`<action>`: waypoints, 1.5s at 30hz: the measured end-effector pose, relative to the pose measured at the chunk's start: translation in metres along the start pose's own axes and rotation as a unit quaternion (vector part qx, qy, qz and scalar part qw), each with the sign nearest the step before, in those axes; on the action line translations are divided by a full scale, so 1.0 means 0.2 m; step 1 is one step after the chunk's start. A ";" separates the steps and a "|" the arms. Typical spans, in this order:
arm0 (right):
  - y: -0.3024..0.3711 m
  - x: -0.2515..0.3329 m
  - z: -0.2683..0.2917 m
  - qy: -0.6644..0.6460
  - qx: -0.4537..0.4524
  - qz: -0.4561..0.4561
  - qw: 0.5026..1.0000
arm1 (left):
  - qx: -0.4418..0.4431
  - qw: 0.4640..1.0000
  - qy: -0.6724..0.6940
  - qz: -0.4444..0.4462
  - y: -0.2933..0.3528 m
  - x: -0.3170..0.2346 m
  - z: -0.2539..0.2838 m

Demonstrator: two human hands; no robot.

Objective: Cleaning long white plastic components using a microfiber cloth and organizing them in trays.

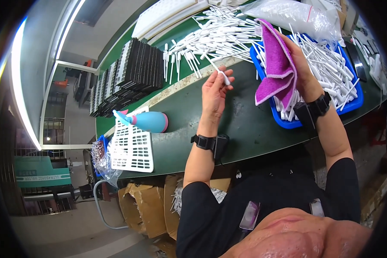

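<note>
Between the fingertips of my left hand (pixel 215 95) is a slim white plastic stick (pixel 226 79) with a thicker end, tilted over the dark green tabletop. My right hand (pixel 303 71) grips a folded purple cloth (pixel 277 64) with a pale edge. That cloth hangs over the left side of a blue basin (pixel 351 105) heaped with similar white sticks (pixel 327 64). Some of the right fingers are hidden behind the cloth. Beyond my left hand, a loose pile of white sticks (pixel 228 32) spreads over the table.
Stacked black slotted trays (pixel 133 64) stand at the far left. A light blue spray bottle (pixel 150 122) lies on a white perforated panel (pixel 137 155). Clear plastic bags (pixel 296 17) rest behind the basin. Cardboard boxes (pixel 148 208) sit under the table's near edge.
</note>
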State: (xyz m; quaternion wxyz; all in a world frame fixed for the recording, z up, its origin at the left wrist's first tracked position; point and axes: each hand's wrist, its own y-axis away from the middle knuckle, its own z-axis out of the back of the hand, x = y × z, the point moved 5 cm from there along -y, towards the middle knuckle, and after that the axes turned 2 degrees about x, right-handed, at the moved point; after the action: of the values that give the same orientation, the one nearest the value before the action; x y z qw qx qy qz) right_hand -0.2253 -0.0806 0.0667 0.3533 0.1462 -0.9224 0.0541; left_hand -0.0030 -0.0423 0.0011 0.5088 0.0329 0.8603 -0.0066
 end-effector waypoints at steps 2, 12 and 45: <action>0.01 0.02 0.02 0.026 -0.012 0.014 0.999 | -0.002 1.000 -0.008 0.000 0.00 0.01 0.00; 0.00 0.02 0.02 0.045 -0.025 0.023 0.998 | -0.006 0.999 -0.032 0.012 0.01 0.03 0.00; 0.02 -0.24 -0.07 0.161 0.003 -0.026 0.987 | -0.011 0.882 -0.392 -0.262 0.18 0.05 -0.37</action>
State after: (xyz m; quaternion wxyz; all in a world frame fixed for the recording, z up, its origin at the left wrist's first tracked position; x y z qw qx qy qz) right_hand -0.1837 -0.0624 0.0452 0.4984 0.1605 -0.8490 0.0707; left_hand -0.0700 -0.0024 0.0293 0.7841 -0.2047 0.5682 -0.1430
